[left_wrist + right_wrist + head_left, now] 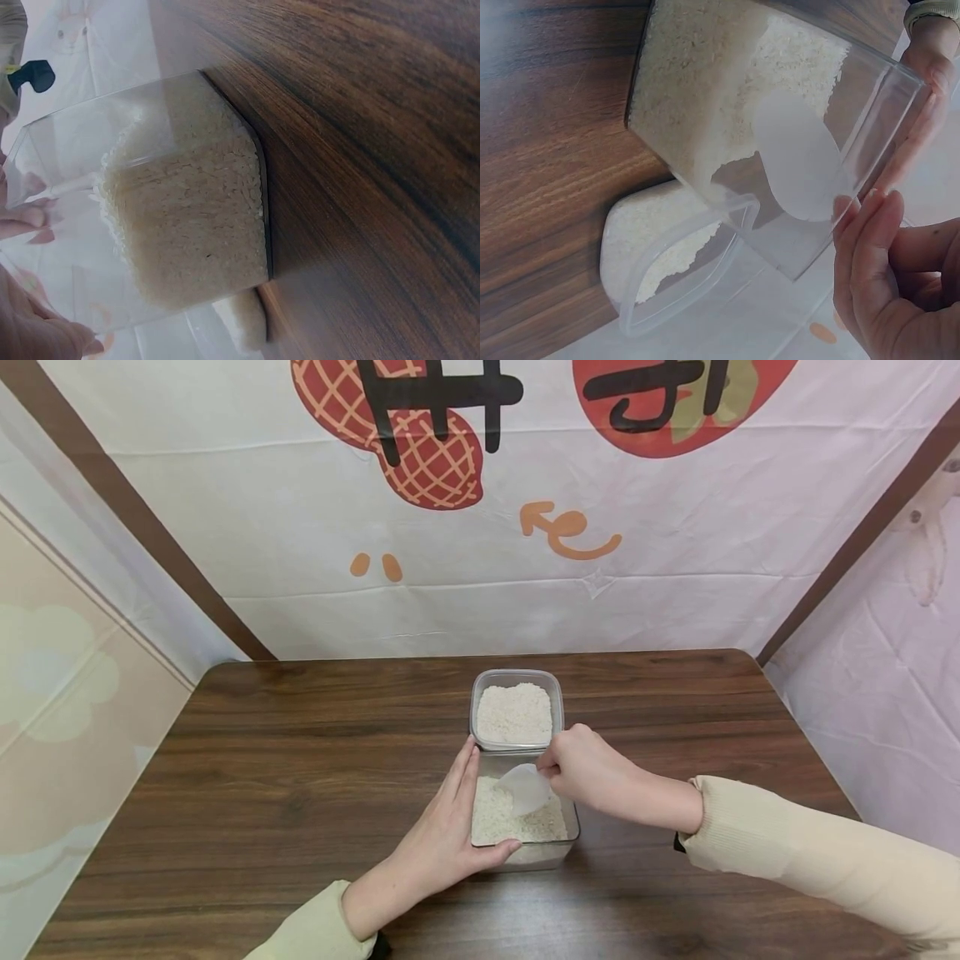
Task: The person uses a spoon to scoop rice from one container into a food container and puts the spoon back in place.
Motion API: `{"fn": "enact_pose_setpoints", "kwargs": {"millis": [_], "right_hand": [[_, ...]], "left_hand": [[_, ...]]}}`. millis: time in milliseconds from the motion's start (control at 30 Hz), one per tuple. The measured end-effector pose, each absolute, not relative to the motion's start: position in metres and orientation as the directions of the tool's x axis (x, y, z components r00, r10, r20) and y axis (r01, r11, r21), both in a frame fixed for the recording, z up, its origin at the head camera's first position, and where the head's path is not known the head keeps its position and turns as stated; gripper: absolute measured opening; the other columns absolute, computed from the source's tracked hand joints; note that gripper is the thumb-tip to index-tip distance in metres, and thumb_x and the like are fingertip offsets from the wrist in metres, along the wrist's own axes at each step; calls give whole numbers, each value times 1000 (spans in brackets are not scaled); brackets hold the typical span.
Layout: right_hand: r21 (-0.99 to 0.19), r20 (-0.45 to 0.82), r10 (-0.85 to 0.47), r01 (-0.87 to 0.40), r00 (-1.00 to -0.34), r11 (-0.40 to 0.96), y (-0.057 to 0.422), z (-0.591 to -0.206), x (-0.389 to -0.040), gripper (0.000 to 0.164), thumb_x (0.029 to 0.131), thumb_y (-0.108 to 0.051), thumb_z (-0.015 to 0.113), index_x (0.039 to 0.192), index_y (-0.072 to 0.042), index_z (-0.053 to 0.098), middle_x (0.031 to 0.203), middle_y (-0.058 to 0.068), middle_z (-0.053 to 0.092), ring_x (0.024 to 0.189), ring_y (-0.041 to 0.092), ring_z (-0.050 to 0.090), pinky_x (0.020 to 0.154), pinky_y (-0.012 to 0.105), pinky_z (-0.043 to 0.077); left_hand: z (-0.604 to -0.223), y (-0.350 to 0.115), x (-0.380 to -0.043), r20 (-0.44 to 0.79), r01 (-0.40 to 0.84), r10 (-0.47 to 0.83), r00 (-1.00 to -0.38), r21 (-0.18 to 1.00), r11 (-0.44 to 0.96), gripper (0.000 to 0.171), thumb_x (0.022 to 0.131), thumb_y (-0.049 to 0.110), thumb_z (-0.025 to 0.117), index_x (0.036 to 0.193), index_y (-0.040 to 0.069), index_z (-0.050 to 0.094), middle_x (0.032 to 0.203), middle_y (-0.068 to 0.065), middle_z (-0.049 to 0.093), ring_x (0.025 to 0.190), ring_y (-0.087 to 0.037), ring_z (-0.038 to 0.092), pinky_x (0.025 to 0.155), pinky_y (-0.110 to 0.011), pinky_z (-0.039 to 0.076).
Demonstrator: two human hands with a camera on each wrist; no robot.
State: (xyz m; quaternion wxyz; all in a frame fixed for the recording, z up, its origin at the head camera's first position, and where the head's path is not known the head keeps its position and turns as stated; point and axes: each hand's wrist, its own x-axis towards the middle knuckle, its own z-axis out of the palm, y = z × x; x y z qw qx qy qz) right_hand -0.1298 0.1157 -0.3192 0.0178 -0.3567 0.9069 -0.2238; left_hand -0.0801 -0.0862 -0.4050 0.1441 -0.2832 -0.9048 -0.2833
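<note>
A clear box partly filled with rice stands on the table. My left hand rests against it, straight fingers along the left side and thumb over the near rim. My right hand pinches the handle end of a translucent white scoop. In the right wrist view the scoop is inside the box, its tip against the rice. The handle is mostly hidden by the fingers. Right behind the box sits a smaller translucent tub holding white grains.
The dark wood-grain table extends on both sides of the containers. Behind it hangs a white printed cloth, and more cloth hangs at the left and right. The tub's rim is close to the box's far wall.
</note>
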Motion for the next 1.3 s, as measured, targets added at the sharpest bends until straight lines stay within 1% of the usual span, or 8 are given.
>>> {"fn": "enact_pose_setpoints", "kwargs": {"millis": [200,433,567,667,767,933,1033,1300], "right_hand": [[-428,90,-677,-642,-731,636,110,-319,-131,38,57,12,36,51,-19,17,52,-11,9,52,4,9,46,17,10],[-472,8,-753,-666,-658,577,107,-322,-132,40,58,15,38,49,-19,21,50,-12,12,49,2,10,46,15,10],[-499,-38,-761,-647,-648,576,107,-323,-132,37,59,15,41,45,-17,28,44,-13,20,43,-2,16,43,13,14],[-546,-111,-751,-591,-651,594,106,-324,-132,32,64,15,47,43,-10,47,38,-10,38,37,-5,30,39,11,23],[-581,-181,-732,-529,-657,619,106,-324,-132,26,69,13,52,52,-4,63,42,-3,52,37,-1,45,38,12,32],[-615,-277,-668,-407,-690,675,105,-323,-133,20,77,8,58,62,-1,69,47,1,59,42,10,56,43,16,44],[-641,-338,-616,-305,-712,704,105,-321,-133,13,79,6,61,71,2,72,52,4,62,44,11,59,47,19,50],[-711,-396,-567,-151,-722,687,109,-320,-136,10,79,6,61,82,8,70,57,10,65,47,13,61,53,26,54]], "left_hand": [[-405,-86,-80,424,596,432,-796,430,678,105,71,53,68,140,-9,17,149,-19,11,131,-30,28,100,-41,36],[-406,-86,-80,426,597,430,-796,433,675,105,73,55,66,140,-9,17,150,-19,11,131,-30,29,99,-41,38],[-407,-86,-80,430,600,432,-792,422,680,104,73,55,65,140,-9,17,150,-19,11,131,-30,29,98,-41,38],[-408,-86,-80,439,606,434,-787,418,677,105,72,53,67,140,-10,18,150,-19,11,131,-30,29,98,-40,38],[-408,-86,-80,444,611,435,-783,416,674,104,72,53,67,139,-10,18,150,-18,10,131,-30,29,98,-40,39],[-409,-86,-80,439,609,436,-785,418,674,104,73,54,66,140,-10,18,150,-18,11,131,-30,29,98,-41,39],[-409,-86,-80,439,608,437,-785,417,675,105,72,52,67,140,-10,18,150,-19,11,131,-30,29,98,-41,39],[-408,-86,-80,427,602,438,-791,420,679,105,71,50,69,140,-10,17,150,-18,10,131,-30,29,98,-42,38]]}}
